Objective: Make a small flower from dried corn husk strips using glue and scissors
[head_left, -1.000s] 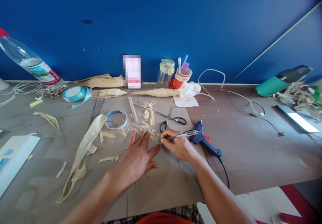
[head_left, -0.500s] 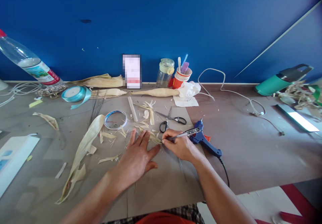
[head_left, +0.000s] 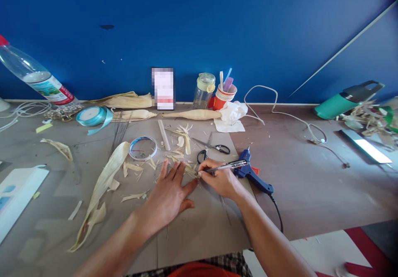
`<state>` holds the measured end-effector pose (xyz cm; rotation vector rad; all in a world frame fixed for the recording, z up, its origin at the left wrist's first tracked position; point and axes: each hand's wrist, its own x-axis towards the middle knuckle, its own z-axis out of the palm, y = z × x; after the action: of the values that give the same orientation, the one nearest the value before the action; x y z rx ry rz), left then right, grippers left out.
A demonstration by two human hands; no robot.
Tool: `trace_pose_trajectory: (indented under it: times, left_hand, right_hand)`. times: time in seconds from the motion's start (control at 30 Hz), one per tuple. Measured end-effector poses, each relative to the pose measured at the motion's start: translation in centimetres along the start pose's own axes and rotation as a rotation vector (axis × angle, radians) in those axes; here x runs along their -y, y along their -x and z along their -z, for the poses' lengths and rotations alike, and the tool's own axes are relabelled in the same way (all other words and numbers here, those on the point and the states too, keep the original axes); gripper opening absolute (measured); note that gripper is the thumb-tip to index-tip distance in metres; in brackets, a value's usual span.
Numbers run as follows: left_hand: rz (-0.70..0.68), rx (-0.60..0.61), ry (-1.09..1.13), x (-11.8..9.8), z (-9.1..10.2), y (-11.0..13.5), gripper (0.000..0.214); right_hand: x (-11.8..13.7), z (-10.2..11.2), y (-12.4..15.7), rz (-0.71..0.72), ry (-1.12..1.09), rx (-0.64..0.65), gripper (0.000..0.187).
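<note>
My left hand (head_left: 169, 194) lies flat and open on the grey mat (head_left: 199, 223), fingers spread, pressing on thin strips of dry corn husk (head_left: 189, 171). My right hand (head_left: 219, 179) is closed round a slim utility knife (head_left: 226, 166), held like a pen, with its tip at the husk strips just beyond my left fingertips. A blue glue gun (head_left: 251, 173) lies right behind my right hand. Black-handled scissors (head_left: 211, 147) rest a little farther back.
A long husk leaf (head_left: 102, 185), a tape ring (head_left: 143, 147), a glue stick (head_left: 163, 134) and a teal ribbon spool (head_left: 92, 115) lie to the left. Along the blue wall stand a jar (head_left: 204, 89), a paper cup (head_left: 224, 94) and husk bundles (head_left: 192, 114). A water bottle (head_left: 37, 80) leans far left; a white cable (head_left: 289, 117) runs right.
Hardly anything differs; my right hand with the knife has shifted a few pixels back and forth along the husk strips while my left hand stays pressed flat.
</note>
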<state>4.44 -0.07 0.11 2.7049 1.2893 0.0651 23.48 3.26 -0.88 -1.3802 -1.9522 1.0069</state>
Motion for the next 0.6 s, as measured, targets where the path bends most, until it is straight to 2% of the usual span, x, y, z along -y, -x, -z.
trace_pose_trajectory:
  times: [0.6]
  left_hand:
    - [0.0,0.004,-0.003,0.03,0.28,0.01,0.054]
  right_hand:
    - [-0.29,0.09,0.17,0.015,0.033,0.007,0.01]
